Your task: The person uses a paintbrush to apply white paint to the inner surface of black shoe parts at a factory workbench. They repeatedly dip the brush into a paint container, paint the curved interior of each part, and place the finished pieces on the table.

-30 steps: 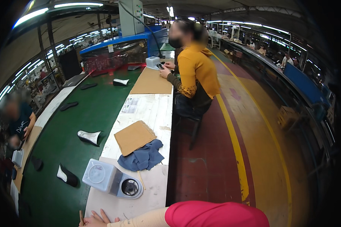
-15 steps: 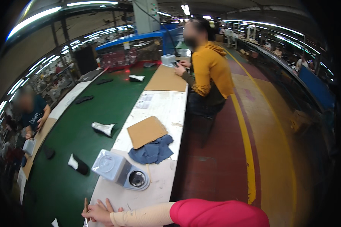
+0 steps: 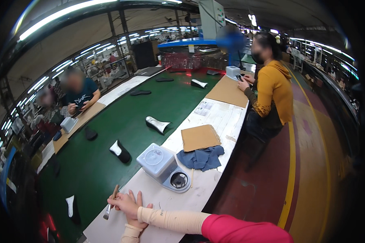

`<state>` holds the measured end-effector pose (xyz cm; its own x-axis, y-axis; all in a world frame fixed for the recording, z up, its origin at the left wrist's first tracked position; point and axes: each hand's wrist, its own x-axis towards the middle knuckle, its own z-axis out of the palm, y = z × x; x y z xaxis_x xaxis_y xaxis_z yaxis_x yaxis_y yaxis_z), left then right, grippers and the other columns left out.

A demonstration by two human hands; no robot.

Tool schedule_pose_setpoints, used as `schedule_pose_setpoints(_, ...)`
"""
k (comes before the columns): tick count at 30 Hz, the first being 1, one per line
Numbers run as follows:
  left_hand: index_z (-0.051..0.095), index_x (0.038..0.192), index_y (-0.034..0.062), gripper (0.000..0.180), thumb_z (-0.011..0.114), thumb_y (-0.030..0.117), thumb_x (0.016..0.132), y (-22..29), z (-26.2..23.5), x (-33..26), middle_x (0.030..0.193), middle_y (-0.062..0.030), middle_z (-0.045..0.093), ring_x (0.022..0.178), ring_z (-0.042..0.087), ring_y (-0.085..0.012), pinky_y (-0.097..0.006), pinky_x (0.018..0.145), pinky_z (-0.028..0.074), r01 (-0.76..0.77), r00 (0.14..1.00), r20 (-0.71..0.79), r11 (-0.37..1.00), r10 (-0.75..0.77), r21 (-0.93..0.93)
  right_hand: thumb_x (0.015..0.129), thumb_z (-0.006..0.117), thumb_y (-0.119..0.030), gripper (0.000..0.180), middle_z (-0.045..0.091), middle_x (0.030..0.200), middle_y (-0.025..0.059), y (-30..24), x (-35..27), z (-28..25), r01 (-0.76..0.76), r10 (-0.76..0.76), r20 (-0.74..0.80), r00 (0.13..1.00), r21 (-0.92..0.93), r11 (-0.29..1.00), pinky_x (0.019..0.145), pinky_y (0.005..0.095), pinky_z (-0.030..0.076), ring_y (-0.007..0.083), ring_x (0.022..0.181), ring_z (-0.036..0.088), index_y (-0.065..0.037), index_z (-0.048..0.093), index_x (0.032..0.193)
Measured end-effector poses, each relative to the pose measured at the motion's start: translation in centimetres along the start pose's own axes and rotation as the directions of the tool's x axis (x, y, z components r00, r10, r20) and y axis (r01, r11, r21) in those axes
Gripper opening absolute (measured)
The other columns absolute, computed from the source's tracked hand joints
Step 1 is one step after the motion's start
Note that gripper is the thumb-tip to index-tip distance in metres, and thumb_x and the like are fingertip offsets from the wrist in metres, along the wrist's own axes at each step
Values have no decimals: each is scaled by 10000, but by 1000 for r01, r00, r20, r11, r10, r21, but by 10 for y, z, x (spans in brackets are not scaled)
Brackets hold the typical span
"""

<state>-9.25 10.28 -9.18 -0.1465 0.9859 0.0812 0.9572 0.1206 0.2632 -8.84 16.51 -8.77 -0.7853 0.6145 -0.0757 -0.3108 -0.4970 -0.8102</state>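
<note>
My right hand [image 3: 127, 205] is closed on a flat brush [image 3: 114, 192] with a brown handle, its bristle end angled down over the paper-covered bench edge. My right forearm crosses over my left hand [image 3: 137, 223], which is partly covered; the fingers that show past the right wrist look stretched out, with nothing visible in them. Beyond the hands stands a pale plastic dispenser [image 3: 155, 160] with a round cup holding a dark surface [image 3: 179, 180]. A thin stick [image 3: 192, 178] lies beside the cup.
A blue cloth [image 3: 202, 158] and brown cardboard sheets [image 3: 200, 137] lie farther along the bench. Black shoe parts with silvery linings [image 3: 121, 151] sit on the green belt [image 3: 121, 113] to the left. One person in yellow [image 3: 273, 87] and another across the belt [image 3: 82, 94] handle small parts.
The view has swung left and down, so the bench sits farther right. More of my hands and the left wrist show now; the right hand still holds the brush.
</note>
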Motion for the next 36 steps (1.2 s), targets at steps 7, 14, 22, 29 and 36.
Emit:
schedule_pose_setpoints(7, 257, 1432, 107, 776, 424, 579, 839, -4, 6, 5, 1482, -246, 120, 1378, 47, -407, -476, 1100, 0, -41, 999, -33, 999, 41, 14, 864, 623, -216, 225, 552, 786, 16, -1, -1, -1, -24, 23, 19, 1000, 74, 997, 532, 181, 361, 57, 571, 431, -34, 552, 974)
schedule_pose_setpoints(14, 265, 1430, 116, 760, 415, 578, 846, -9, 14, 3, 1479, -251, 123, 1375, 51, -414, -487, 1097, 5, -39, 997, -57, 997, 43, 61, 859, 629, -222, 222, 546, 765, 9, 5, 3, -1, 9, -10, 10, 1000, 57, 998, 550, 187, 365, 56, 592, 423, -33, 564, 956)
schedule_pose_setpoints(22, 268, 1428, 110, 760, 427, 572, 845, -3, 12, 2, 1480, -250, 120, 1375, 51, -415, -487, 1096, 1, -17, 1000, -17, 999, 18, 44, 862, 625, -206, 217, 552, 779, 14, -2, -3, -2, -13, 12, 20, 1000, 61, 998, 560, 189, 376, 59, 598, 434, -33, 558, 974)
schedule_pose_setpoints(29, 279, 1422, 94, 775, 453, 568, 835, -4, 6, 0, 1473, -264, 130, 1372, 59, -423, -485, 1095, 2, -24, 999, -27, 999, 24, -24, 863, 626, -219, 227, 550, 779, 8, -2, -3, -1, -21, 19, 23, 1000, 70, 997, 558, 182, 372, 58, 597, 437, -35, 563, 980)
schedule_pose_setpoints(36, 263, 1427, 93, 776, 455, 560, 838, -9, 7, 5, 1477, -259, 119, 1373, 56, -420, -488, 1094, 7, -13, 1000, 18, 1000, 13, -16, 865, 626, -227, 236, 548, 790, -1, 2, 0, -2, -48, 48, 8, 999, 61, 997, 553, 184, 371, 56, 594, 442, -43, 559, 997)
